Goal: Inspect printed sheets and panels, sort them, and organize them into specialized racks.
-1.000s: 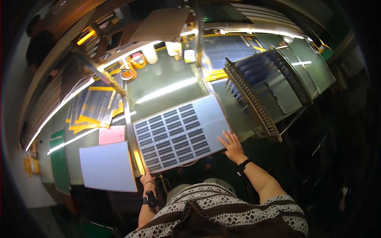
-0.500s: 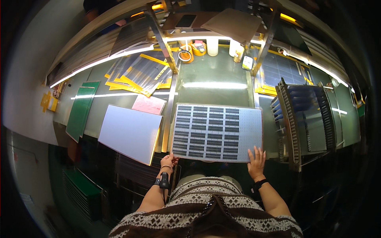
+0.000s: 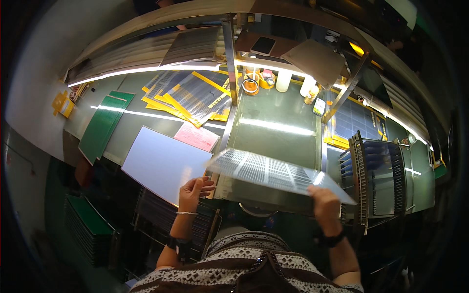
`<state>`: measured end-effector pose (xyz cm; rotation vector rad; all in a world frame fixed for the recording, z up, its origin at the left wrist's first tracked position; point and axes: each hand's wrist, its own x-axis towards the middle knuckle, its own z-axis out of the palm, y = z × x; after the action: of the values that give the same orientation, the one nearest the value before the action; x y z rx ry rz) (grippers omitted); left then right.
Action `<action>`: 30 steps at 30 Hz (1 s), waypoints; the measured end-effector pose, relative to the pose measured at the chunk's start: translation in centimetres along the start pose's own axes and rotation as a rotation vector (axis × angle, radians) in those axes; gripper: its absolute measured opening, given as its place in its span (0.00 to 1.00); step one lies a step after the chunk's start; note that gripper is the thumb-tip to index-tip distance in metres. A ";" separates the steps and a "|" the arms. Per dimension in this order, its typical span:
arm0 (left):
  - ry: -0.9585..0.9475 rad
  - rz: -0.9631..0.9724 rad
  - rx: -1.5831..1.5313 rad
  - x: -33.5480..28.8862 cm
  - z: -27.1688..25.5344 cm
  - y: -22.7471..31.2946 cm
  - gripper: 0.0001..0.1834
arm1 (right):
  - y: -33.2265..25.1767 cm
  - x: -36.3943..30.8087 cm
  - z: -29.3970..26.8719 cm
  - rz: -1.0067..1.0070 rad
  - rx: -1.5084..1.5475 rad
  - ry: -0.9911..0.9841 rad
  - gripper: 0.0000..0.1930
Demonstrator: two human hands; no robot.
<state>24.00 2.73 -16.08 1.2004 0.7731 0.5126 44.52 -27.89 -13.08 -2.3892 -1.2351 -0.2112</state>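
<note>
A thin flat panel point(image 3: 266, 170) with rows of dark rectangular marks is raised off the worktop and tilted, its right end lower and nearer me. My right hand point(image 3: 325, 200), a little blurred, is closed on its near edge towards the right end. Beside the panel's left end is my left hand point(image 3: 197, 187), fingers stretched out and apart, holding nothing that I can see. Under and left of that hand lies a plain whitish board point(image 3: 163, 161). A pink sheet point(image 3: 198, 136) lies just beyond the board.
A slotted rack point(image 3: 361, 180) holding upright panels stands at the right. Yellow-edged films point(image 3: 195, 95) lie at the back left, green boards point(image 3: 105, 127) farther left. Tape rolls point(image 3: 250, 87) and white bottles point(image 3: 283, 80) stand at the back. A metal post point(image 3: 229, 63) rises between bays.
The panel has come up from flat on the worktop and tilted, shifting right. My right hand has closed on its edge; my left hand has come off its corner. The view has turned.
</note>
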 end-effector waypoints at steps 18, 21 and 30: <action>-0.045 -0.847 -0.636 -0.8 -1.1 -22.8 0.19 | 8.3 6.8 9.8 0.170 0.497 -0.136 0.17; -0.006 -0.894 -0.588 0.5 -1.2 -23.9 0.18 | 5.9 -0.6 8.8 0.428 0.761 -0.330 0.15; -0.127 -1.001 -0.399 2.0 -0.8 -24.2 0.17 | 3.0 -22.9 7.3 1.055 0.853 -0.174 0.10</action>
<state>23.60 -2.58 -39.80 0.3686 0.9909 -0.2375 32.97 -43.01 -28.06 -1.9409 0.0651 0.7054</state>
